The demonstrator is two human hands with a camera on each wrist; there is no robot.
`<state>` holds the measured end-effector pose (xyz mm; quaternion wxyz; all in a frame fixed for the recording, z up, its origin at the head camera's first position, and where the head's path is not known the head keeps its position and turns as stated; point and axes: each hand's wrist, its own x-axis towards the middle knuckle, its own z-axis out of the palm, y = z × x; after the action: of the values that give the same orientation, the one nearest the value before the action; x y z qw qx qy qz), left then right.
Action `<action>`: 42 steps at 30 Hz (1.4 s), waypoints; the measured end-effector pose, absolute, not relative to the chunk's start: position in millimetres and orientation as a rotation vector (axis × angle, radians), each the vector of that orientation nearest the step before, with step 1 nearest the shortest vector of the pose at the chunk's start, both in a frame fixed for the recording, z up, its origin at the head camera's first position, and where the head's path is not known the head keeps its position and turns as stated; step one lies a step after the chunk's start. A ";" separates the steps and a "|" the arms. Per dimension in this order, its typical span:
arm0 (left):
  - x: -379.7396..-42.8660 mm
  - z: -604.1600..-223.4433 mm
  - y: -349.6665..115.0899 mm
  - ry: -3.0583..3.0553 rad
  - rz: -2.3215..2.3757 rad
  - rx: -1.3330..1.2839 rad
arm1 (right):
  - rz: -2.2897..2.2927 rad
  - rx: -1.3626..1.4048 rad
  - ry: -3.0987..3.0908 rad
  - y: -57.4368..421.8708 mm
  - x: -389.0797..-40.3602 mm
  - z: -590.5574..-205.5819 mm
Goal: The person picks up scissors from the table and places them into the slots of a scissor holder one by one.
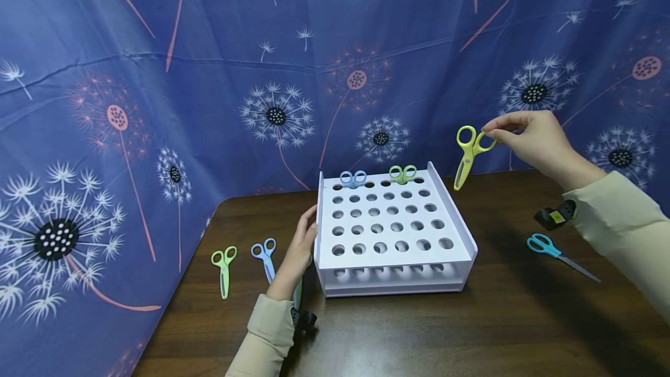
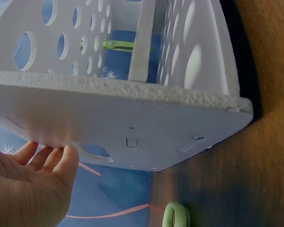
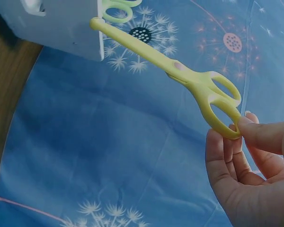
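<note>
The right hand [image 1: 536,139] pinches yellow safety scissors [image 1: 464,167] by one handle loop, aloft near the white holed rack's [image 1: 398,259] far right corner, long axis steep, tips down. The left hand [image 1: 298,250], fingers loosely extended, touches the rack's left edge.

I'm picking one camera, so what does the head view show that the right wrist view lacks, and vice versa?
Only head: the left hand, loose scissors on the table, and blue scissors in the white rack.
Only right wrist: an opening in the rack's outer side wall.
Both: the right hand pinching the yellow scissors, and green scissors in the rack.
</note>
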<state>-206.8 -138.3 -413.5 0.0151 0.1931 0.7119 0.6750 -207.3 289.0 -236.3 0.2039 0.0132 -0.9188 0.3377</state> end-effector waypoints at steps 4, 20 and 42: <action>-207.0 -414.5 -139.7 2.224 2.096 0.593 | 0.930 0.071 -2.553 280.6 -210.3 -235.5; -208.9 -411.0 -141.0 2.209 2.113 0.627 | 0.909 0.122 -2.557 256.8 -221.1 -233.5; -210.3 -415.2 -136.9 2.220 2.119 0.596 | 0.921 0.218 -2.576 228.6 -241.7 -236.1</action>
<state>-210.3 -136.9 -415.2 0.0074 0.1907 0.7101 0.6778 -241.7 228.6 -236.1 0.1972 0.0779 -0.9202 0.3290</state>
